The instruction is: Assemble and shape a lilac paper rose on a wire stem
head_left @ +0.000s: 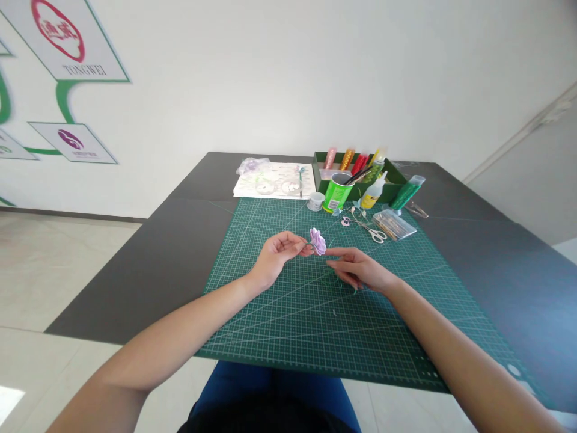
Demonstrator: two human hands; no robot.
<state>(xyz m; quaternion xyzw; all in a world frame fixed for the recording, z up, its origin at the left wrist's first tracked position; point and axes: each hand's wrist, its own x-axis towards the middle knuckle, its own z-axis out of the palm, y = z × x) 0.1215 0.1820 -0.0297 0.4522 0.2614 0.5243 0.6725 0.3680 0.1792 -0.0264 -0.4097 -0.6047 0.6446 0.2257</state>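
Note:
My left hand (280,255) pinches the short stem of a pale purple flower (318,242) between thumb and fingertips, above the green cutting mat (279,325). The flower faces right, its petals spread. My right hand (358,269) is just right of the flower. Its index finger is stretched out toward the petals, with the thumb apart below it and the other fingers loosely bent. I cannot tell whether the index fingertip touches the flower. Thin green thread (354,291) shows below the right hand's bent fingers.
Behind the hands stand a green can (337,195), a glue bottle (373,191), a small round tub (316,201) and a dark green box (321,180) of colourful tubes. White-handled scissors (377,236) lie near a clear case (395,224). White sheets (247,187) lie at the back left.

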